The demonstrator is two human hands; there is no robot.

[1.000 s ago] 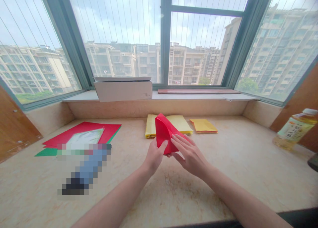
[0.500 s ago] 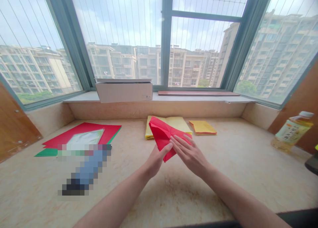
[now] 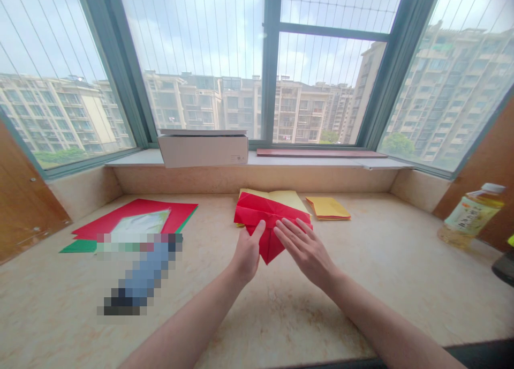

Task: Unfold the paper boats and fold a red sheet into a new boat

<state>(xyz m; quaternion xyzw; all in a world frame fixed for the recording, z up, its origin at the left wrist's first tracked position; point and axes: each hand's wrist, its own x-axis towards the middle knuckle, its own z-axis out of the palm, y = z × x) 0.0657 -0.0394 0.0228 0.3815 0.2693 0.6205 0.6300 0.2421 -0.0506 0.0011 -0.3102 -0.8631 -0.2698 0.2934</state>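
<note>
A sheet of red paper (image 3: 265,205), partly folded, is between my hands in the middle of the view, its lower end coming to a point towards me. My left hand (image 3: 248,251) grips its left side, the thumb on top and the other fingers mostly hidden beneath. My right hand (image 3: 303,246) lies on the right side of the paper, fingers outstretched and close together; its thumb is hidden. Behind the red paper lies a pale yellow stack of paper (image 3: 291,196), partly covered from view.
A folded yellow-orange paper (image 3: 328,207) lies to the right. Red sheets (image 3: 182,213) and green ones are at left, beside a blurred-out blue object (image 3: 142,275). A drink bottle (image 3: 469,216) stands far right. On the sill sits a white box (image 3: 203,150).
The left part of the red paper has opened out flatter and wider. My left thumb has shifted up and left; my right hand stays nearly in place.
</note>
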